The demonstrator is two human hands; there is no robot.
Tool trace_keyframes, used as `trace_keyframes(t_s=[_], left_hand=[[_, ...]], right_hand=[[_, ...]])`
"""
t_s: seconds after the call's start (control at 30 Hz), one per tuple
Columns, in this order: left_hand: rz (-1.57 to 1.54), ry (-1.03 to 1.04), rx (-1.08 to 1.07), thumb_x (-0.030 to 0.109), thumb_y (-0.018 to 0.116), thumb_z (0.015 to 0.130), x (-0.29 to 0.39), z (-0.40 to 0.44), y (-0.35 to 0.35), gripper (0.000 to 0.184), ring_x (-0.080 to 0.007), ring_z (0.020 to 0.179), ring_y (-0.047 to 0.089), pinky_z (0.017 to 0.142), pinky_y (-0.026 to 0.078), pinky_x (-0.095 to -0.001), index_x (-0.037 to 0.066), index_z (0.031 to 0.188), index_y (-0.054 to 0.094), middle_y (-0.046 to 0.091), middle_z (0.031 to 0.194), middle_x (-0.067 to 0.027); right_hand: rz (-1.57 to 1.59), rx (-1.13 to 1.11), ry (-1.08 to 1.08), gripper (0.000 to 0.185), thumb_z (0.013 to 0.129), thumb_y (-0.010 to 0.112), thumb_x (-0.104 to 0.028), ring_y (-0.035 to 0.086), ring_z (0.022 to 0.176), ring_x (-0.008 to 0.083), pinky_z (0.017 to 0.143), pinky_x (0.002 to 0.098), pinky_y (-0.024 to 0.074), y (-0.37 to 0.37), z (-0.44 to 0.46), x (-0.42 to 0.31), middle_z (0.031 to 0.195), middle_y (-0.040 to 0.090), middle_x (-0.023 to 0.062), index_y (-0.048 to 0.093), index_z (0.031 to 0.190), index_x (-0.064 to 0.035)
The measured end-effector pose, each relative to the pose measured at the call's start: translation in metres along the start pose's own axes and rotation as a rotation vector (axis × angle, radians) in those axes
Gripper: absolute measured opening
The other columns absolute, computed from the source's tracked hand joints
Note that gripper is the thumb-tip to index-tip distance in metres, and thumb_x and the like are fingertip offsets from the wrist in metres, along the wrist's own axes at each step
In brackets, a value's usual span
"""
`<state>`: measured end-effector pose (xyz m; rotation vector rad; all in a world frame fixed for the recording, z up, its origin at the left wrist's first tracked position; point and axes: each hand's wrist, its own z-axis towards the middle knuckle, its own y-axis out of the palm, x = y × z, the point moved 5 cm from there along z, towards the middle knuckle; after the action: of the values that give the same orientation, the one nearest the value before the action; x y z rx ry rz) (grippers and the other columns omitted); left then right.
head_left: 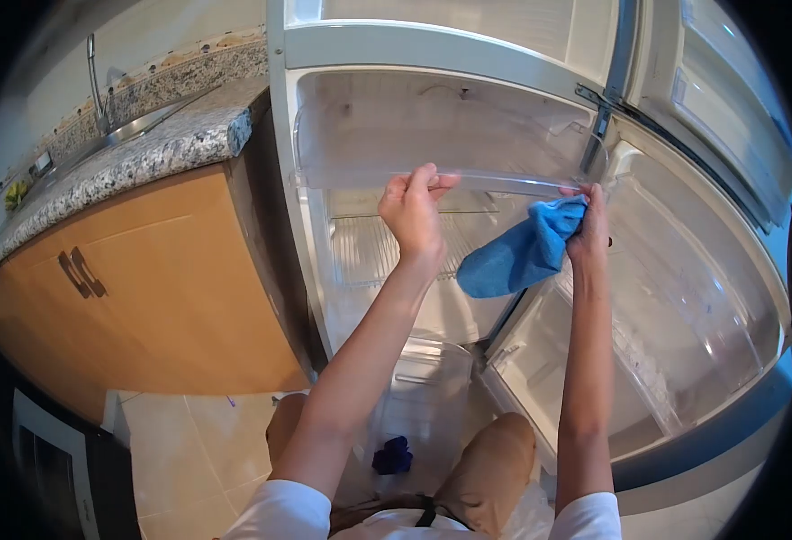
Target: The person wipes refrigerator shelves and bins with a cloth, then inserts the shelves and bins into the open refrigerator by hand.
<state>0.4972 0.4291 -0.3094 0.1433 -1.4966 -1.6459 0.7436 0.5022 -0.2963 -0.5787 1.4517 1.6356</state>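
A clear plastic fridge shelf [504, 185] is held up across the opening of the lower fridge compartment. My left hand [411, 216] is closed on its near edge, with the thumb and fingers pinching the rim. At the right end of that edge, my right hand [591, 227] is closed around a blue cloth [513, 256]. The cloth hangs down to the left of this hand, bunched near the fingers. Some right fingertips are hidden behind the cloth and the shelf edge, so I cannot tell how firmly they touch the shelf.
The open fridge door [684, 279] with clear bins stands on the right. A clear drawer [432, 378] lies between my legs, near a dark purple cloth [392, 455]. On the left are a granite counter [135, 157] and a wooden cabinet [162, 288]. Inside the fridge is a wire rack [369, 256].
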Motion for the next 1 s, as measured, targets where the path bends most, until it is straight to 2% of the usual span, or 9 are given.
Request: trace_keyframes(t_s=[0.17, 0.27, 0.4, 0.47, 0.5, 0.57, 0.83, 0.97, 1.0], left_hand=[[-0.023, 0.056, -0.125, 0.001, 0.055, 0.076, -0.004, 0.007, -0.018, 0.006, -0.0246, 0.065, 0.063, 0.070, 0.052, -0.0341, -0.002, 0.074, 0.051, 0.059, 0.067, -0.0122], [0.027, 0.026, -0.094, 0.004, 0.054, 0.076, -0.017, -0.003, -0.037, 0.007, -0.0267, 0.065, 0.062, 0.075, 0.051, -0.0411, -0.001, 0.074, 0.050, 0.058, 0.066, -0.0140], [0.122, 0.049, -0.076, 0.001, 0.052, 0.075, -0.015, -0.016, -0.055, 0.004, -0.0240, 0.061, 0.061, 0.075, 0.052, -0.0431, 0.000, 0.072, 0.049, 0.057, 0.065, -0.0124], [0.149, 0.042, -0.094, 0.001, 0.052, 0.075, -0.012, -0.024, -0.064, 0.005, -0.0237, 0.060, 0.061, 0.075, 0.052, -0.0425, 0.001, 0.072, 0.049, 0.058, 0.065, -0.0121], [0.132, 0.059, -0.086, -0.001, 0.052, 0.074, -0.008, -0.030, -0.068, 0.004, -0.0241, 0.060, 0.061, 0.071, 0.052, -0.0388, 0.000, 0.071, 0.050, 0.059, 0.065, -0.0143], [0.138, 0.096, -0.107, -0.002, 0.052, 0.074, 0.002, -0.047, -0.068, 0.005, -0.0253, 0.059, 0.062, 0.066, 0.052, -0.0351, -0.001, 0.070, 0.050, 0.060, 0.065, -0.0164], [0.410, 0.097, -0.173, -0.001, 0.049, 0.073, 0.049, -0.110, -0.095, 0.006, -0.0247, 0.056, 0.060, 0.080, 0.048, -0.0450, 0.000, 0.067, 0.048, 0.058, 0.057, -0.0133], [0.476, 0.193, -0.278, -0.002, 0.049, 0.071, 0.075, -0.137, -0.089, 0.009, -0.0227, 0.053, 0.061, 0.088, 0.041, -0.0499, 0.000, 0.062, 0.048, 0.058, 0.053, -0.0120], [0.473, 0.194, -0.275, -0.002, 0.049, 0.071, 0.082, -0.138, -0.089, 0.009, -0.0227, 0.053, 0.061, 0.088, 0.041, -0.0499, 0.000, 0.062, 0.048, 0.058, 0.053, -0.0120]], right_hand=[[0.126, -0.022, -0.008, 0.029, 0.086, 0.049, -0.037, 0.060, 0.071, 0.0265, 0.068, 0.0383, 0.0521, -0.024, 0.002, 0.028, 0.081, 0.061, 0.0151, 0.052, 0.079, -0.0087], [0.217, 0.030, 0.004, 0.026, 0.084, 0.051, -0.034, 0.059, 0.072, 0.0240, 0.069, 0.0379, 0.0513, -0.037, -0.018, 0.056, 0.080, 0.062, 0.0141, 0.053, 0.078, -0.0088], [0.177, 0.120, -0.056, 0.028, 0.078, 0.055, -0.034, 0.056, 0.064, 0.0195, 0.059, 0.0318, 0.0487, -0.069, -0.028, 0.083, 0.078, 0.061, 0.0132, 0.054, 0.070, -0.0074], [0.451, -0.157, 0.138, 0.029, 0.080, 0.055, -0.031, 0.054, 0.055, 0.0177, 0.052, 0.0302, 0.0464, -0.069, -0.049, 0.097, 0.067, 0.060, 0.0123, 0.055, 0.069, -0.0035], [0.456, -0.135, 0.140, 0.029, 0.080, 0.055, -0.031, 0.054, 0.055, 0.0177, 0.052, 0.0302, 0.0464, -0.064, -0.061, 0.099, 0.067, 0.060, 0.0123, 0.055, 0.069, -0.0035], [0.361, 0.225, 0.043, 0.026, 0.081, 0.054, -0.028, 0.053, 0.052, 0.0163, 0.048, 0.0286, 0.0450, -0.068, -0.089, 0.096, 0.065, 0.059, 0.0124, 0.054, 0.073, -0.0037], [0.375, 0.378, 0.146, 0.018, 0.081, 0.054, -0.025, 0.054, 0.053, 0.0186, 0.050, 0.0304, 0.0461, -0.109, -0.196, 0.123, 0.062, 0.058, 0.0107, 0.052, 0.073, -0.0079], [0.450, 0.287, 0.411, 0.024, 0.081, 0.055, -0.031, 0.054, 0.055, 0.0173, 0.052, 0.0298, 0.0458, -0.119, -0.244, 0.139, 0.064, 0.057, 0.0090, 0.055, 0.078, -0.0064], [0.320, 0.095, 0.550, 0.028, 0.082, 0.054, -0.033, 0.054, 0.056, 0.0164, 0.053, 0.0285, 0.0454, -0.118, -0.260, 0.143, 0.066, 0.057, 0.0085, 0.057, 0.079, -0.0052]])
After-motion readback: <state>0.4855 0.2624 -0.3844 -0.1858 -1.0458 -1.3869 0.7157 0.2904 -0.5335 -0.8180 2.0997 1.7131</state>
